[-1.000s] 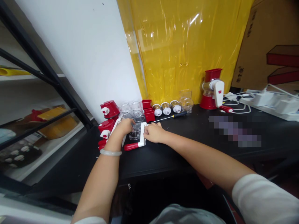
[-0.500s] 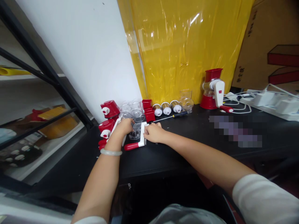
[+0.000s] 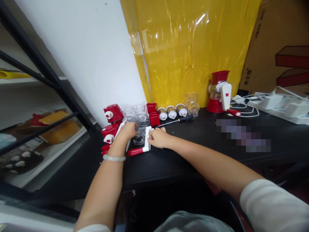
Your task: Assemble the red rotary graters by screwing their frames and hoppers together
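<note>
My right hand [image 3: 159, 138] is closed at the upper end of a white crank handle [image 3: 147, 139] with a red grip, which lies on the black table. To its left my left hand [image 3: 129, 130], with a pale bangle at the wrist, is over other white crank handles [image 3: 128, 145], which it partly covers. Its thumb and forefinger are apart; the other fingers are hidden. Clear plastic parts [image 3: 139, 139] lie between the two hands. Red grinder housings [image 3: 113, 112] with white knobs stand left of my left hand.
Behind the hands are red hoppers [image 3: 154, 120], metal grater drums [image 3: 171, 112], a screwdriver [image 3: 185, 118] and a clear body [image 3: 192, 104]. An assembled red-and-white grinder [image 3: 219, 93] stands farther right, beside cables and a power strip [image 3: 287, 108]. A black-framed shelf [image 3: 48, 67] is at left.
Both hands stay in nearly the same place, the right one still at the crank handle. The view has shifted very slightly.
</note>
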A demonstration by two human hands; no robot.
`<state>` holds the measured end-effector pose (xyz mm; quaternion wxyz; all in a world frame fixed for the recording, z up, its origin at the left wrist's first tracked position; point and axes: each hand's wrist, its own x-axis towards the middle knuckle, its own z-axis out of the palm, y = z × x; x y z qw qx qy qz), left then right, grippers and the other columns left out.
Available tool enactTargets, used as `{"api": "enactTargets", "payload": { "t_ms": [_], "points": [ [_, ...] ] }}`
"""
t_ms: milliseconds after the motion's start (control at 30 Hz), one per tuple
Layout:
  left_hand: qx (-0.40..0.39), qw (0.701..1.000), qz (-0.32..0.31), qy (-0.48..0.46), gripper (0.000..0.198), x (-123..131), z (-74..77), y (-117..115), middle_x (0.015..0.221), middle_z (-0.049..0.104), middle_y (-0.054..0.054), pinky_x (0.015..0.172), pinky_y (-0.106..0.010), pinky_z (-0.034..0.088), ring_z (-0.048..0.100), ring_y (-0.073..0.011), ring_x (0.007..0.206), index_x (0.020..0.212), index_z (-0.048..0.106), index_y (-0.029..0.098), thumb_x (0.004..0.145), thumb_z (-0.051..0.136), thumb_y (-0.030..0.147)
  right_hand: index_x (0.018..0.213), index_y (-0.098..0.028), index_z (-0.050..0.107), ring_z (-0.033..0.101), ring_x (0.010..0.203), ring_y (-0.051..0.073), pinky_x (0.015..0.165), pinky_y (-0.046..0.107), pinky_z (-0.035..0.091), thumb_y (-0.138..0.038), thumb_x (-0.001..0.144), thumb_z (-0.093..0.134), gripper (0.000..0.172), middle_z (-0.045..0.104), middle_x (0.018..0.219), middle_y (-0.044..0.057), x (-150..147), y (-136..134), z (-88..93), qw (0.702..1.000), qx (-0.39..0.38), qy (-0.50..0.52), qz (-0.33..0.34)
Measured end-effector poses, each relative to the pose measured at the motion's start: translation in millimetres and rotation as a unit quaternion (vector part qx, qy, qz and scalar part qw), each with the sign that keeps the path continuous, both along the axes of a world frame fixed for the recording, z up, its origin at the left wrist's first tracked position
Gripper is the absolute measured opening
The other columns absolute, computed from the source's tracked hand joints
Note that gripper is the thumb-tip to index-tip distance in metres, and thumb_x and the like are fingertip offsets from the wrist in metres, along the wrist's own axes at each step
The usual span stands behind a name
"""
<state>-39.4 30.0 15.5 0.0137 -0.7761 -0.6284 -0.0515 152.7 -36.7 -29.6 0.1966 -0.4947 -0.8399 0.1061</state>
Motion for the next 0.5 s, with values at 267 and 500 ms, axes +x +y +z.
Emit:
{"api": "enactTargets", "payload": {
  "t_ms": [267, 500],
  "points": [
    [0.026, 0.999, 0.005, 0.031, 0.039, 0.5, 2.6, -1.8, 0.096, 0.077, -0.012, 0.089, -0.031, 0.052, 0.072, -0.0259, 0.098, 0.119, 0.071, 0.012, 0.088, 0.066, 0.034, 0.083, -0.019, 0.069, 0.062, 0.1, 0.024, 0.082, 0.035, 0.03, -0.031, 0.088, 0.052, 0.02, 0.075, 0.097, 0.007, 0.4, 1.3, -0.5, 1.0, 0.013, -0.003, -0.008],
    [-0.012, 1.0, 0.001, 0.021, 0.038, 0.5, 1.3, -3.0, 0.089, 0.078, -0.007, 0.081, -0.027, 0.053, 0.072, -0.0222, 0.086, 0.108, 0.074, 0.018, 0.07, 0.077, 0.016, 0.084, -0.018, 0.07, 0.062, 0.101, 0.024, 0.079, 0.034, 0.03, -0.03, 0.088, 0.052, 0.022, 0.075, 0.1, 0.009, 2.5, -0.3, 2.9, 1.0, 0.017, -0.005, -0.02]
  ]
}}
